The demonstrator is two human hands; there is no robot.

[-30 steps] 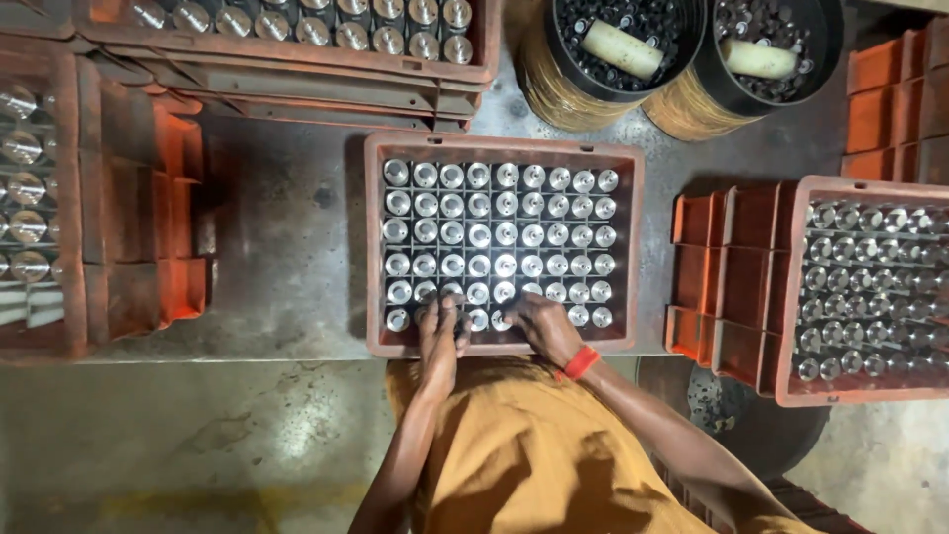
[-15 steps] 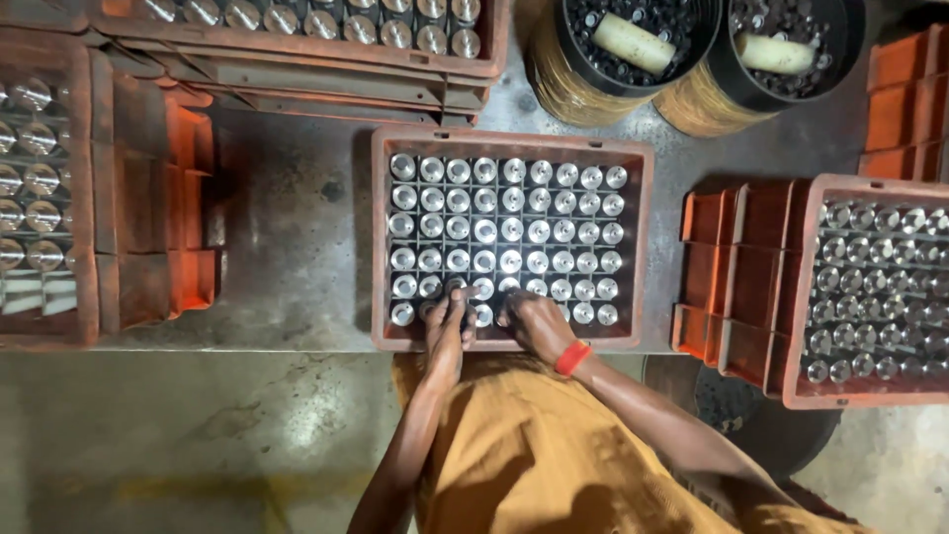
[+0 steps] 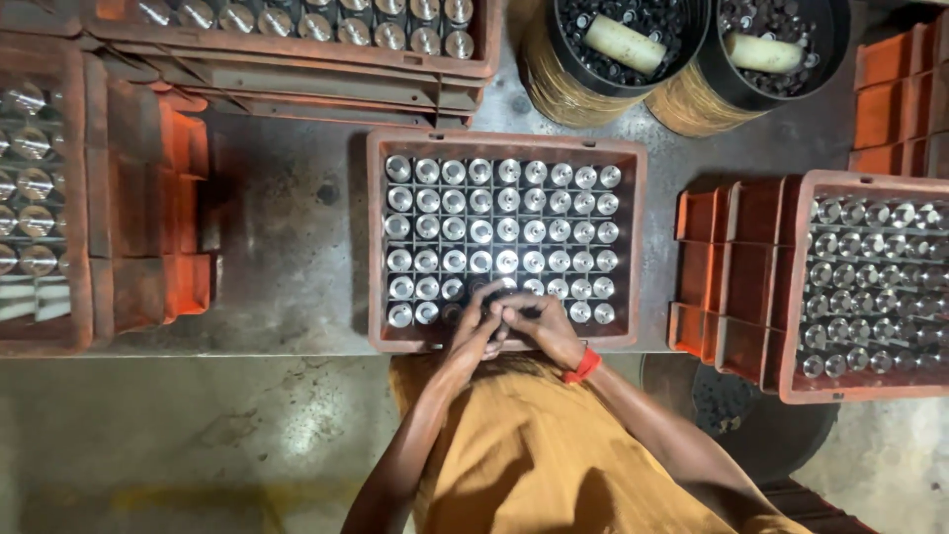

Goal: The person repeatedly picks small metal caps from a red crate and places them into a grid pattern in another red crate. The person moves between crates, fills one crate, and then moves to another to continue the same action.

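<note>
A red-brown plastic crate (image 3: 633,198) sits on the bench in front of me, filled with rows of upright shiny metal cylinders (image 3: 494,218). Both my hands are together over the crate's near row. My left hand (image 3: 473,331) and my right hand (image 3: 542,324) meet at a spot in the front rows where a few dark gaps show. The fingers are curled around something small that I cannot make out. A red band (image 3: 582,366) is on my right wrist.
More crates of metal cylinders stand at the left (image 3: 40,198), the back (image 3: 297,30) and the right (image 3: 870,287). Two round black bins (image 3: 633,40) of small dark parts, each with a pale roll on top, stand at the back right. Grey floor lies below the bench edge.
My hands, which were apart on the front row of cylinders, have come together near the middle of that row. The view has shifted slightly.
</note>
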